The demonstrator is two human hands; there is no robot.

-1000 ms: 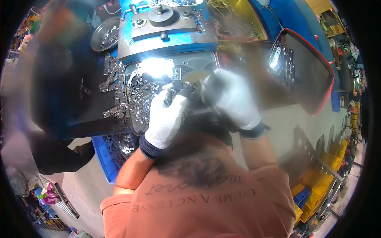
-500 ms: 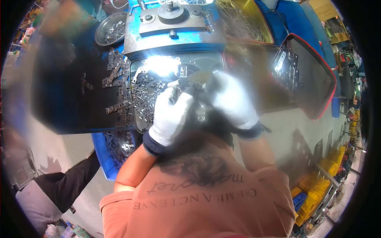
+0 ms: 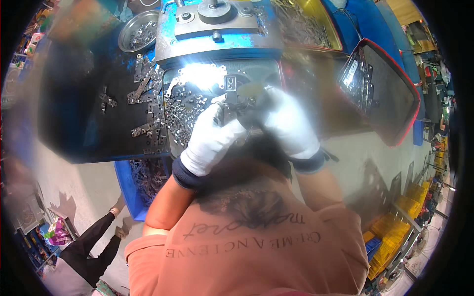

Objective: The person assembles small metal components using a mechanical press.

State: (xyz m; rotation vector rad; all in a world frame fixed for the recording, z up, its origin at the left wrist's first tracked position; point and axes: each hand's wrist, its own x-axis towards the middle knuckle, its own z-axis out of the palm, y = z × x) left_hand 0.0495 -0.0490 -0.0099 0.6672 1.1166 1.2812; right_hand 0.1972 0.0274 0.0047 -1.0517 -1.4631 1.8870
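Note:
My left hand [image 3: 211, 137], in a white glove, pinches a dark metal bracket [image 3: 230, 85] with holes in it and holds it up over a tray [image 3: 169, 70]. Close beside it on the right is my right hand [image 3: 292, 126], also gloved. Its fingers are curled toward the bracket's lower end, but a dark blur covers the fingertips, so what they hold is not clear. Many small shiny metal fittings [image 3: 183, 116] lie in the tray to the left of my left hand. Flat metal links [image 3: 195, 76] lie under a bright glare at the tray's far side.
Beyond the tray stands a blue machine bed with a steel block [image 3: 217, 24]. Flat perforated strips [image 3: 143, 91] lie on the dark left table. A round metal bowl [image 3: 140, 30] of parts, a red-rimmed tray [image 3: 395, 98] and a blue bin [image 3: 129, 190] surround me. Another person's legs [image 3: 94, 246] show lower left.
My left hand has shifted slightly, its thumb nearer my right hand; the bracket stays between them. The other person at lower left has moved, and both legs now show.

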